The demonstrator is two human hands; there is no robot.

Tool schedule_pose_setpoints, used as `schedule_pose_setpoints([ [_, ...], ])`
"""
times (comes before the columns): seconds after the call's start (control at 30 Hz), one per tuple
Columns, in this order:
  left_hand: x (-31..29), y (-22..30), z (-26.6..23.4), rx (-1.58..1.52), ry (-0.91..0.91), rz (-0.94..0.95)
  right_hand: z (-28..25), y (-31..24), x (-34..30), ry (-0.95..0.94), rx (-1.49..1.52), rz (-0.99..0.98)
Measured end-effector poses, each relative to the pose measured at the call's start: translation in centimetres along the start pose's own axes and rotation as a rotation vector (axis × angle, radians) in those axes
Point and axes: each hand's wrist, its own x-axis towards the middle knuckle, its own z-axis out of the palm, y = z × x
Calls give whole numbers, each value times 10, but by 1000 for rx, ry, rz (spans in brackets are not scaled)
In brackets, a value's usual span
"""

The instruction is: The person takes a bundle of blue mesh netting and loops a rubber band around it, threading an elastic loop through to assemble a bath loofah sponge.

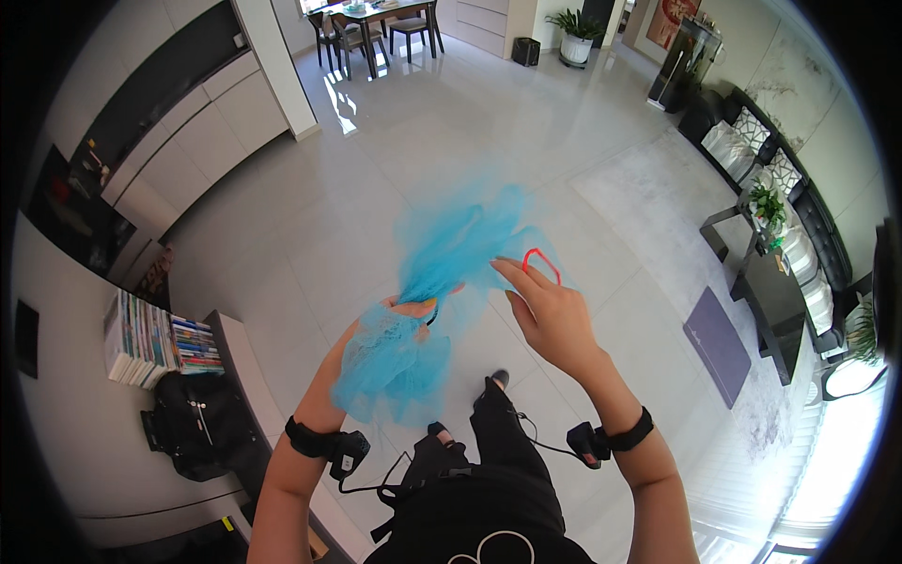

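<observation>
My left hand (pixel 413 308) is closed around a gathered bunch of sheer light-blue tulle (pixel 395 367). The cloth fans out above the fist and hangs below it over my wrist, hiding part of the hand. Something thin and dark shows beside the left fingers; I cannot make out what it is. On the right, my right hand (pixel 550 315) reaches against the tulle's upper edge, its fingers extended and its thumb apart. A loop of thin red cord (pixel 536 252) stands up from between those fingers; its ends are hidden.
A low shelf (pixel 240 376) at the left bears upright books (pixel 150 343) and a black bag (pixel 202 423). To the right are a dark coffee table (pixel 770 301), a purple mat (pixel 717 346) and a black sofa (pixel 817 226). A dining table (pixel 381 11) with chairs stands far ahead.
</observation>
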Motion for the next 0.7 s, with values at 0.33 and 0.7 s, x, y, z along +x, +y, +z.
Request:
schedule_pose_setpoints([
  [0.33, 138, 23, -25, 522, -160, 202, -13, 122, 76, -317, 1268, 413],
  [0.7, 266, 31, -28, 1456, -11, -412, 24, 211, 99, -364, 1508, 581],
])
